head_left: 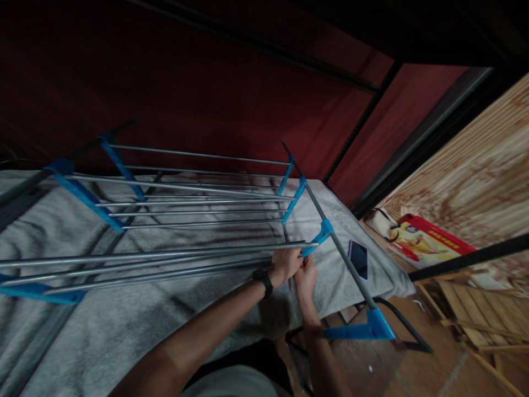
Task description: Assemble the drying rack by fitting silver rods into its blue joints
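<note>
A metal drying rack point(194, 196) with silver rods and blue plastic brackets lies across a grey blanket point(124, 325). My left hand point(285, 266), with a black watch on its wrist, is closed around the ends of the near silver rods beside a blue bracket point(314, 241). My right hand point(306, 277) is just to its right, fingers closed on the same rod ends under that bracket. Both hands touch each other. A long grey side tube point(343, 256) runs from the bracket down to another blue joint point(367, 330).
A dark phone point(359, 259) lies on the blanket's right edge. A dark red wall stands behind. To the right are a wood-patterned floor, a red and yellow packet point(421, 241), wooden slats point(475, 309) and a black bar point(471, 258).
</note>
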A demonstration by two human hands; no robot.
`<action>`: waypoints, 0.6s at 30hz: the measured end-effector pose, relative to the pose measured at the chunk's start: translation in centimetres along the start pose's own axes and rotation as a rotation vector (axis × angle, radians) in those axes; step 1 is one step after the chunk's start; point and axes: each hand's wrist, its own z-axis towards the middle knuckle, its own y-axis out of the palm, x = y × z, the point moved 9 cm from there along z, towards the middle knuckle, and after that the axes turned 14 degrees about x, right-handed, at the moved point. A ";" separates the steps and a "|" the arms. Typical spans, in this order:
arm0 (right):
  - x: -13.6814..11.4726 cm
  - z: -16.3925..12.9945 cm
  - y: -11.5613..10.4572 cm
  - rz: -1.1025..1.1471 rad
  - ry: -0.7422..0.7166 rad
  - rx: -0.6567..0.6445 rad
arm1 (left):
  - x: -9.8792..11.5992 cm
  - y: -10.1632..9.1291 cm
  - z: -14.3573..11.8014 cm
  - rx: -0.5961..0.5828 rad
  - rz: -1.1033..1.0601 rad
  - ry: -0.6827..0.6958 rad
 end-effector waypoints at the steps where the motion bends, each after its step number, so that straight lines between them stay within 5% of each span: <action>1: -0.1 -0.1 0.0 0.013 -0.002 0.002 | 0.0 0.1 0.0 0.004 0.005 0.016; 18: -0.4 -0.4 -0.2 0.053 0.004 0.002 | -0.6 1.3 -0.2 -0.042 0.004 0.090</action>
